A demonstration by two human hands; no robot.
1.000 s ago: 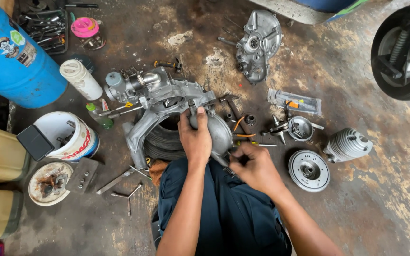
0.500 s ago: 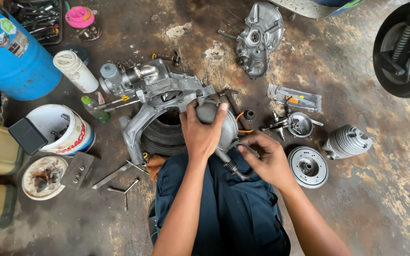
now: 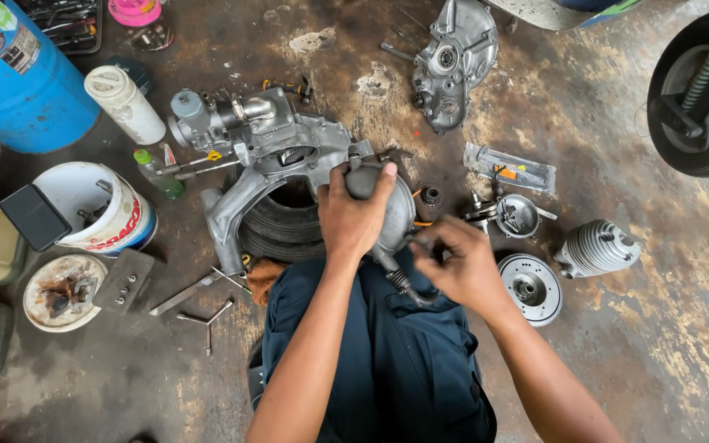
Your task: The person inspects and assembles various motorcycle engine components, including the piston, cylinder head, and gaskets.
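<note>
Grey engine case (image 3: 289,164), dull and greasy, lying half stripped on a worn tyre (image 3: 276,226) directly ahead of both hands, with a round metal cover (image 3: 395,215) at its near end. Left hand (image 3: 353,215) spread flat over that cover, fingers curled around the top edge, pressing it in place rather than gripping anything loose. Right hand (image 3: 461,267) just beside it, fingers pinched together at the lower edge of the cover, close to a black cable (image 3: 400,280) trailing out toward the lap; whether something small sits between the fingertips, cannot tell. Judging by the parts lying about, well into the stripping or rebuilding, far from finished: carburettor (image 3: 207,123) mounted at the far end of the case beyond the left hand, but a second case half (image 3: 451,61) set apart far beyond the right hand, a finned cylinder (image 3: 596,246) and a flat round disc (image 3: 531,287) off to the right of the right hand, a small bowl-shaped part (image 3: 517,215) between them and the cover. Left of the left hand, loose wrenches (image 3: 198,297) on the stained floor, a white bucket (image 3: 104,213), a dirty dish (image 3: 63,291), a white bottle (image 3: 125,102) and a blue drum (image 3: 18,74). Far to the right, a wheel (image 3: 699,90).
</note>
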